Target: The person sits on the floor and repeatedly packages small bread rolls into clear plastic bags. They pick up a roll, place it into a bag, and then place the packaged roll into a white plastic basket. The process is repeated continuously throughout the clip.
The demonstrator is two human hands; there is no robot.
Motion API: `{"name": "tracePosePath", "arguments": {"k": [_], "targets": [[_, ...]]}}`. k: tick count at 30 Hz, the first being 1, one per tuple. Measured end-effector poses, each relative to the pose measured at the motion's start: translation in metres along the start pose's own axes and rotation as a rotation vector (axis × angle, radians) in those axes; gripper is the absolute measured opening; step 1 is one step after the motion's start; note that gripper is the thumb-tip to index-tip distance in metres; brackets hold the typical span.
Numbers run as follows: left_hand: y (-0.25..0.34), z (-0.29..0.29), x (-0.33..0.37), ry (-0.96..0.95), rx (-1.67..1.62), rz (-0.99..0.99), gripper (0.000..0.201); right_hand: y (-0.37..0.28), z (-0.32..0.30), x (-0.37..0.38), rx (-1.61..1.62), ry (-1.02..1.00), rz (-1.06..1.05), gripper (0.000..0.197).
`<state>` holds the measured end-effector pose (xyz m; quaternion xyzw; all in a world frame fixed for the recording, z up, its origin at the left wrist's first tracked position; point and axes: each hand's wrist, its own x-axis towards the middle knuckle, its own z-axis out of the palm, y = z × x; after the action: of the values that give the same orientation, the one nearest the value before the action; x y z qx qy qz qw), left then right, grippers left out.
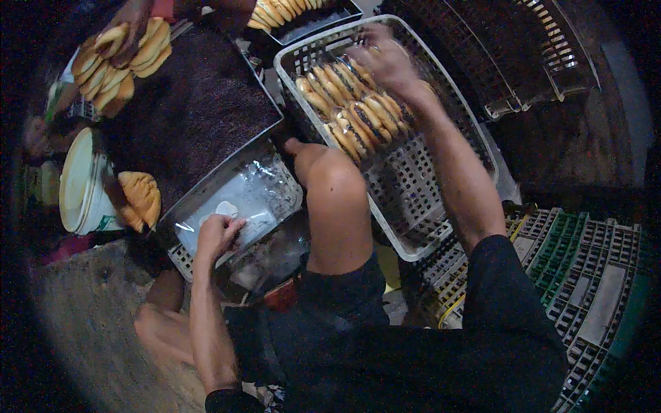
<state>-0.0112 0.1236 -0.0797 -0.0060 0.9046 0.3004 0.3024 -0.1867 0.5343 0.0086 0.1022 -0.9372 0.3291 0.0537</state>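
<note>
My left hand (219, 233) is closed, its fingers pinching at the near side of a clear plastic bag (251, 230). This bag lies on top of a shallow tray (292, 196) and has a white round patch beside my fingertips. Over the far end of a white slatted plastic crate (492, 162) is my right hand (382, 58), smeared by motion, so its fingers and anything in them cannot be made out. Rows of bread rolls with dark filling (354, 103), wrapped in clear plastic, stand in the crate just below and left of that hand.
A big metal tray of dark crumbs (200, 103) lies at the left, with another person's hand (131, 45) over split buns (110, 72). Nearer are a white bucket (79, 182) and a bun (140, 199). Stacked crates (578, 268) stand at right; my knee (337, 182) rises between tray and crate.
</note>
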Motion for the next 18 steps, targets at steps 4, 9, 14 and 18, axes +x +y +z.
{"name": "tracePosePath", "arguments": {"k": [4, 9, 14, 18], "targets": [[-0.004, 0.019, -0.005, 0.260, 0.213, -0.055, 0.065, -0.132, 0.071, -0.032, -0.049, -0.578, -0.422, 0.060], [-0.018, 0.009, -0.006, 0.294, 0.028, -0.097, 0.057, -0.188, 0.075, -0.059, 0.204, -0.467, -0.212, 0.057], [-0.023, -0.019, -0.055, 0.834, -0.023, -0.294, 0.048, -0.183, 0.172, -0.132, 0.481, 0.280, 0.074, 0.052], [-0.119, 0.024, -0.057, 0.748, -0.034, -0.526, 0.074, -0.187, 0.227, -0.186, 0.799, 0.174, 0.418, 0.054]]}}
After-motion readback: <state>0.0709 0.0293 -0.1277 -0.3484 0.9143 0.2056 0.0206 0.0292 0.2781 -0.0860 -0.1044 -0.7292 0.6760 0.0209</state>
